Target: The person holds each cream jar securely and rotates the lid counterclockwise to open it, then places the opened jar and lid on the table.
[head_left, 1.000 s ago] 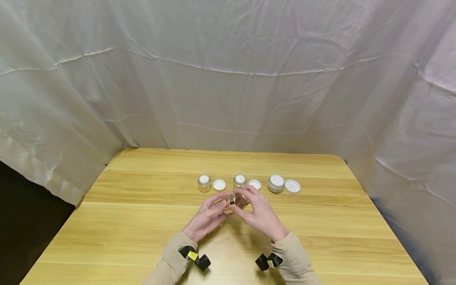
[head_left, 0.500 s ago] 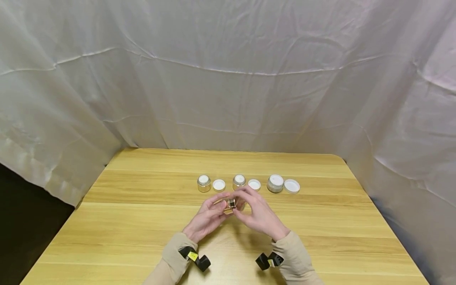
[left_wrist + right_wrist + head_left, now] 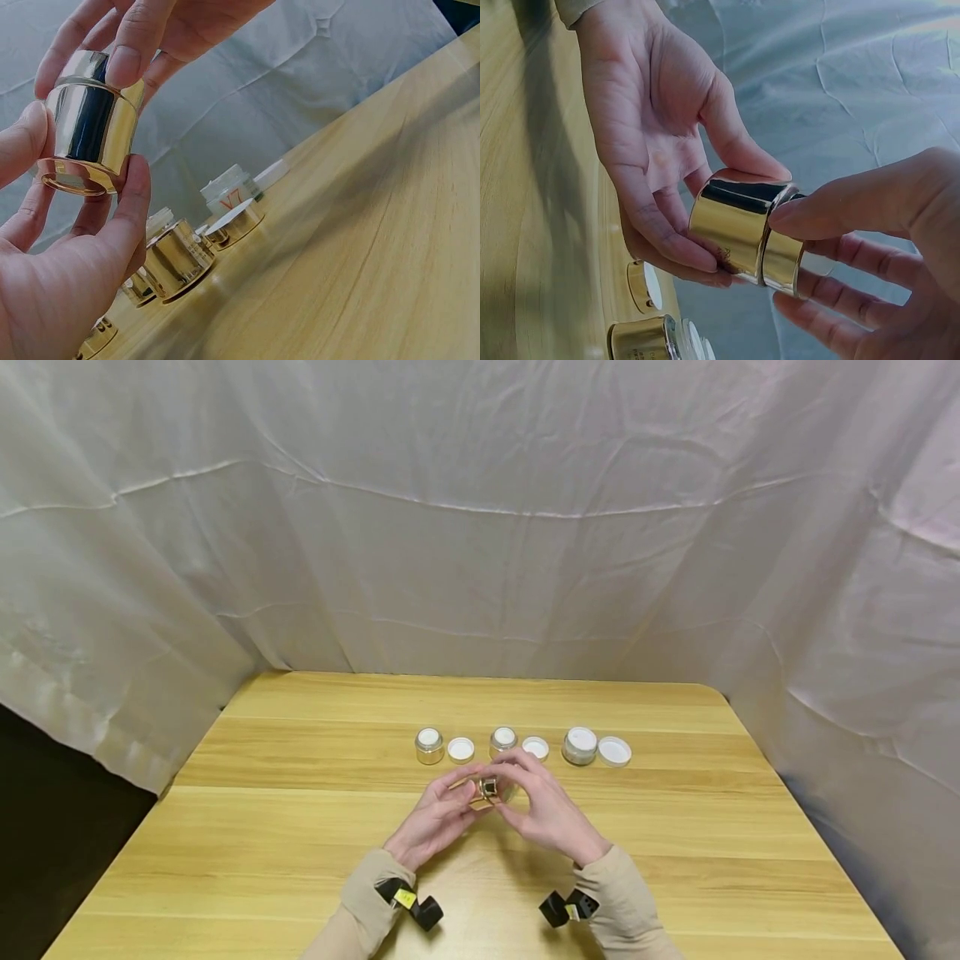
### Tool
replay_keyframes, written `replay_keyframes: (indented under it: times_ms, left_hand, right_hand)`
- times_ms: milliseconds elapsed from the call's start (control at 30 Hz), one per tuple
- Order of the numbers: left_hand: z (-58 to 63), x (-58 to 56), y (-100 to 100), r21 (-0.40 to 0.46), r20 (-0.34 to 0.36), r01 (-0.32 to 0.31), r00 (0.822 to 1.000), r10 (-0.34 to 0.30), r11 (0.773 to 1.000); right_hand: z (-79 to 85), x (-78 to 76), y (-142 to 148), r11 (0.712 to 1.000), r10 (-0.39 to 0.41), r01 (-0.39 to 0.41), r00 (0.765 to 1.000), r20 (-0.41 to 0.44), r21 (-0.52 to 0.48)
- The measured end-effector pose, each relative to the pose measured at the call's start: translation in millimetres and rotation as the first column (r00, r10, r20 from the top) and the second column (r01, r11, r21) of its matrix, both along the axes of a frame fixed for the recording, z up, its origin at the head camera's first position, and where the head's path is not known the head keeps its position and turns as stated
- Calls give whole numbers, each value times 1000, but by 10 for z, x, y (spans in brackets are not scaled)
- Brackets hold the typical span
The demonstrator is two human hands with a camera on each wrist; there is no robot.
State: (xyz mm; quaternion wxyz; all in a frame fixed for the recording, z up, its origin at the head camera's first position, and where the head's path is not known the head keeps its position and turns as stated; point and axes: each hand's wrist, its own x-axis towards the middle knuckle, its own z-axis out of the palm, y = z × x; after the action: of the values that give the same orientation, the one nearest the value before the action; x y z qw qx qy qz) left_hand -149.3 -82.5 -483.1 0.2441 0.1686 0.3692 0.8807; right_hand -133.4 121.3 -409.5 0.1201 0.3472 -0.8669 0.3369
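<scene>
Above the table, a shiny gold cosmetic jar [image 3: 731, 217] is held tilted between both hands. My left hand [image 3: 435, 818] grips the wider body, thumb on one side and fingers on the other. The gold lid [image 3: 784, 259] sits at the jar's mouth, pinched by the thumb and fingers of my right hand [image 3: 547, 806]. A thin dark line shows between lid and body in the right wrist view. In the head view the fingers cover much of the jar.
Behind the hands stand a gold jar [image 3: 430, 747], a second gold jar [image 3: 503, 739] and a larger glass jar [image 3: 580, 747], each with a white top. To the right of each lies a white-lined lid [image 3: 461, 750]. A grey curtain [image 3: 480, 568] hangs beyond the wooden table [image 3: 300, 860].
My right hand has twisted slightly at the lid: the index finger has shifted left and the thumb a little down and right. My left hand stays about where it was.
</scene>
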Motion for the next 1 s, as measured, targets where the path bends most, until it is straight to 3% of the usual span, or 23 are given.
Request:
replay_keyframes:
  times_ms: [300, 700, 1000]
  left_hand:
    - [31, 8, -11, 14, 52, -10, 999, 9, 1000]
    - [58, -10, -21, 32, 74, -12, 997, 10, 999]
    - [62, -14, -22, 65, 71, -1, 997, -4, 998]
  right_hand:
    - [-4, -5, 2, 999, 5, -6, 1000, -10, -52]
    - [-18, -21, -6, 991, -54, 52, 999, -11, -122]
    - [-9, -15, -25, 974, -36, 46, 998, 52, -222]
